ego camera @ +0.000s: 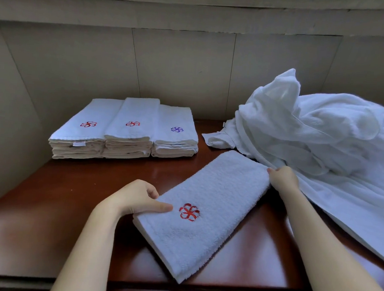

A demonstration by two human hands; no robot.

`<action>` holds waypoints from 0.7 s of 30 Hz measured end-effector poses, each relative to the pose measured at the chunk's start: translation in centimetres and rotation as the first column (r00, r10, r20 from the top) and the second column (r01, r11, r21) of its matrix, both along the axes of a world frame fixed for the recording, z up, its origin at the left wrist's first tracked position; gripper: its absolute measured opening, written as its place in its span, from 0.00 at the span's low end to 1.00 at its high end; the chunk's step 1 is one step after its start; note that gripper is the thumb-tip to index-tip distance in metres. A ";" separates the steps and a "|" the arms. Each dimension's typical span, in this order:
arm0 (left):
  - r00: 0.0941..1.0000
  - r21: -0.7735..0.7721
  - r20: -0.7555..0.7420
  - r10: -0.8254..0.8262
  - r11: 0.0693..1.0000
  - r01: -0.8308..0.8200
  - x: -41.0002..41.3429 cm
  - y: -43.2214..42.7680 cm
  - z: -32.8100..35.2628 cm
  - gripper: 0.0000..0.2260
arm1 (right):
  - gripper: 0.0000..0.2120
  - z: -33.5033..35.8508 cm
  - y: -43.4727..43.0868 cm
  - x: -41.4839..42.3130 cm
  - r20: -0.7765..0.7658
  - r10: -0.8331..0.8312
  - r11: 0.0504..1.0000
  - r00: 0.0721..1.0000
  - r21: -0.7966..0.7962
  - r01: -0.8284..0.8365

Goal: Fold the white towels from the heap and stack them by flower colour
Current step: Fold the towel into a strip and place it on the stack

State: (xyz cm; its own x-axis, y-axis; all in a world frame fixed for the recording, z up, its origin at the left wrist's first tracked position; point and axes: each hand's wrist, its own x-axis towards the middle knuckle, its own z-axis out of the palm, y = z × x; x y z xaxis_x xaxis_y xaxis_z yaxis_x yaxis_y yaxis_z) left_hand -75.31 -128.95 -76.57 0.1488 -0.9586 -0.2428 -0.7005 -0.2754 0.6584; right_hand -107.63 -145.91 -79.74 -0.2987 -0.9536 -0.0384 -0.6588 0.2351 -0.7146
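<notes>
Now both hands (139, 198) (281, 178) grip the folded red-flower towel (205, 212) at opposite ends.

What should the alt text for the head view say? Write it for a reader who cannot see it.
Two bare hands hold a folded white towel with a red flower on a dark wooden table: the left hand pinches its near end, the right hand grips its far end. Behind stand three stacks of folded towels, two red-flowered and one purple-flowered, with an unfolded white heap at right.

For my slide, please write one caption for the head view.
Both hands, left and right, grip a folded red-flower towel beside three stacks.
</notes>
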 end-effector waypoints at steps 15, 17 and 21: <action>0.934 0.118 -0.341 -0.107 0.981 0.156 -0.7 1.6 1.6 0.21 | 0.09 0.6 3.6 1.7 0.674 0.130 0.983 0.727 -0.181 -0.008; 0.955 0.106 -0.290 -0.059 0.990 0.094 -0.6 1.9 1.6 0.19 | 0.09 1.1 4.3 2.7 0.826 0.038 0.992 0.563 -0.099 0.077; 0.939 0.110 -0.340 0.056 0.994 -0.019 -0.4 2.6 1.5 0.24 | 0.42 0.5 5.9 5.8 0.783 0.063 0.996 0.618 -0.007 -0.093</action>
State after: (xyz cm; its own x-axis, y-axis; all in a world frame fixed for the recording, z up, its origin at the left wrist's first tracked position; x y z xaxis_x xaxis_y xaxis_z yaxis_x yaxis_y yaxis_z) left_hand -75.74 -126.37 -75.07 0.0747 -0.9208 -0.3828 -0.4256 -0.3766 0.8228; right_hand -101.88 -140.02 -79.23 -0.0665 -0.9656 -0.2515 0.1283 0.2417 -0.9618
